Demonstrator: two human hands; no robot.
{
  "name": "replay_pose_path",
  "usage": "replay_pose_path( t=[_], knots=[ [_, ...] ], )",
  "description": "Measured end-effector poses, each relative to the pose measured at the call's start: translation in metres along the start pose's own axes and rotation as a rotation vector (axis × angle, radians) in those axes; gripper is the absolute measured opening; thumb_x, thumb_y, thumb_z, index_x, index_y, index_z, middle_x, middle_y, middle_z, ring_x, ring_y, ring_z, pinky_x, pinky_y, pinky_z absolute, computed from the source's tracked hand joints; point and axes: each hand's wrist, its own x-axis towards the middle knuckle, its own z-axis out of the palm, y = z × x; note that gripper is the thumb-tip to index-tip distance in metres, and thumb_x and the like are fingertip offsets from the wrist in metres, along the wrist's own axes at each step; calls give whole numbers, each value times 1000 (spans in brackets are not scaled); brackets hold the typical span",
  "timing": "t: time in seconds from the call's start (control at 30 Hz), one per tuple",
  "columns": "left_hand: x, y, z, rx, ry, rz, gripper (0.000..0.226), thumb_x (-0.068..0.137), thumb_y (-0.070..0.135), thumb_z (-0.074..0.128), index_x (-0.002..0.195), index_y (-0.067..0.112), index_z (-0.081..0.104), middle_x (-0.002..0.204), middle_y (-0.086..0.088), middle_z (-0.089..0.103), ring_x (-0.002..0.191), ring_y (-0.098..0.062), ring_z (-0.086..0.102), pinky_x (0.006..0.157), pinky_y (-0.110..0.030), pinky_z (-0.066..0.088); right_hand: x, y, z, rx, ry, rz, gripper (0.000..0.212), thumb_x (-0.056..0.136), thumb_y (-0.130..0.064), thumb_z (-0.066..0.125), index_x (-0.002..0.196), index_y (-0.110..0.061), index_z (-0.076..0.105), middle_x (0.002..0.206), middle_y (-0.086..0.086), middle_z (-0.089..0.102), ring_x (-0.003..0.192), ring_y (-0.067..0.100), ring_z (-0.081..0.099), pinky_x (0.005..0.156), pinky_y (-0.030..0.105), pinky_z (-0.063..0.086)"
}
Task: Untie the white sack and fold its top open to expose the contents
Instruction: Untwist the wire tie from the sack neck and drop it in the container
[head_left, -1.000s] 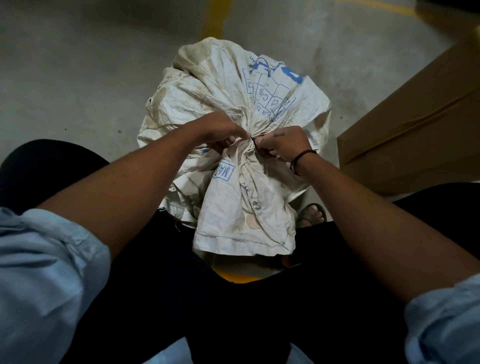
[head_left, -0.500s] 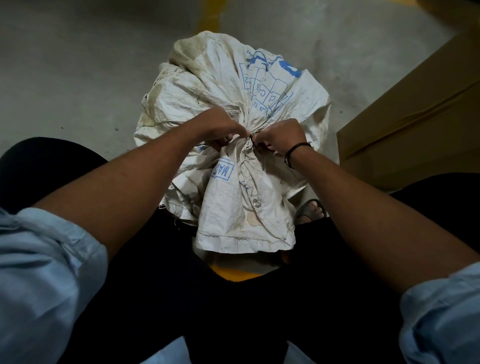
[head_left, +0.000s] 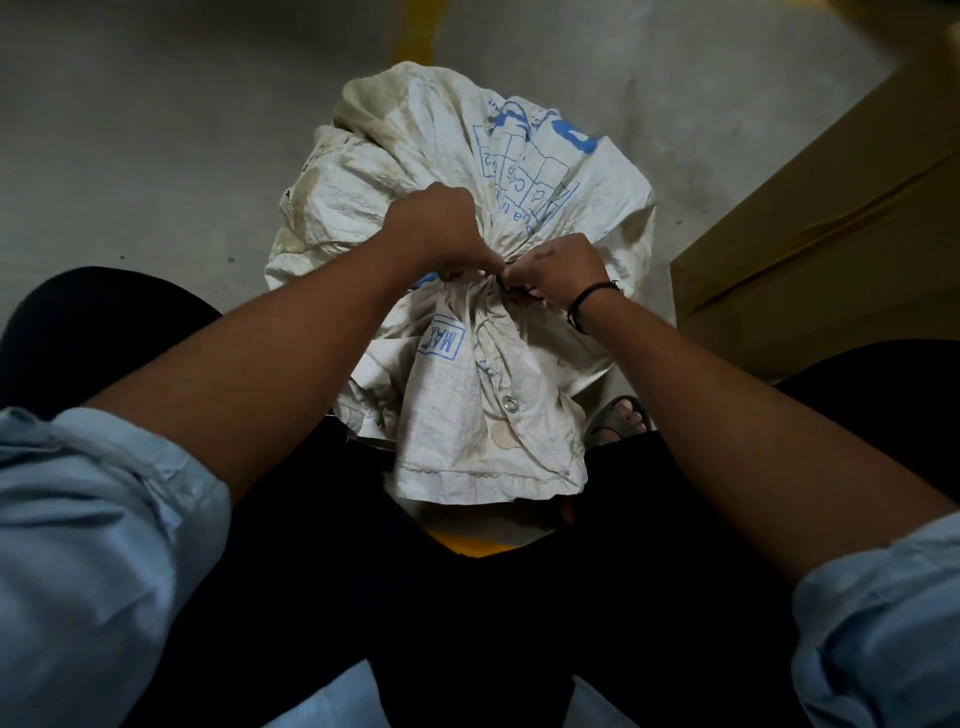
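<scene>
A stained white woven sack (head_left: 415, 156) with blue print stands on the concrete floor between my knees. Its neck is bunched tight at the middle, and the loose top flap (head_left: 483, 431) hangs down toward me. My left hand (head_left: 441, 228) pinches the gathered neck from the left. My right hand (head_left: 563, 270), with a black band on the wrist, pinches a thin dark tie at the neck from the right. The two hands' fingertips nearly touch at the knot. The knot itself is mostly hidden by my fingers.
A brown cardboard box (head_left: 831, 234) stands close on the right. A sandalled foot (head_left: 621, 418) shows beside the sack's flap. A yellow painted line (head_left: 418, 31) runs across the grey floor behind the sack. My dark trousers fill the near foreground.
Both hands stay pinched at the sack's neck and have shifted only slightly. The sack remains tied.
</scene>
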Motion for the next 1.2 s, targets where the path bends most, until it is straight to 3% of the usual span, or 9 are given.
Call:
replay_pose_path(
  t=[0.1,0.23,0.4,0.57,0.73,0.83,0.93,1.03,1.2],
  knots=[
    [-3,3,-1,-1,4,-2,56,65,66,79,67,20,49,65,3,56,78,-24,61,67,-32,43,-7,-1,3,90,96,-54,20,75,-8,80,89,7,76,83,23,73,66,13,59,71,38,59],
    [-5,3,0,-19,8,-17,57,65,68,79,66,19,51,64,4,57,77,-22,61,67,-31,43,-10,-4,2,108,77,-53,14,76,-5,79,88,3,77,78,16,72,59,9,57,58,23,52],
    [-6,-5,-1,-112,-14,-41,52,66,62,81,62,15,60,54,4,61,59,-7,56,50,-24,34,-10,-9,1,50,58,-69,21,75,-7,77,89,9,75,85,24,73,67,16,58,65,35,52],
    [-1,-11,3,-119,-38,-30,50,64,63,78,63,15,63,55,3,64,69,-17,69,68,-33,57,-11,-6,0,23,68,-65,25,75,-14,78,83,9,73,82,23,74,63,18,60,60,30,47],
    [-3,-12,3,-110,-3,18,55,62,68,76,67,17,57,64,1,58,79,-24,64,64,-32,47,-25,-9,0,160,-16,-36,19,93,-12,62,98,2,74,69,6,69,53,8,62,48,15,48],
    [-3,-12,2,-114,-24,41,58,56,71,69,68,15,66,63,-1,64,74,-22,66,61,-31,49,-34,-4,13,382,55,-91,18,90,2,59,82,-5,74,71,21,71,60,22,68,59,30,59],
    [-4,-13,0,-124,-51,40,58,55,70,69,70,14,69,64,-3,64,76,-24,67,62,-32,51,-33,1,24,400,117,-136,26,86,2,60,70,-14,73,70,21,71,64,28,70,67,38,61],
    [-6,-17,-2,-171,-71,58,63,46,72,63,66,13,70,62,-3,65,73,-24,69,69,-38,59,-31,2,24,439,86,-157,19,86,-2,65,73,-12,75,71,16,71,66,25,69,67,33,59],
    [-6,-23,-3,-259,-83,67,54,55,60,69,69,8,76,62,-7,72,70,-23,72,74,-44,62,-29,5,28,506,73,-133,9,87,-10,69,81,-9,76,67,7,66,53,6,59,54,21,47]
  ],
)
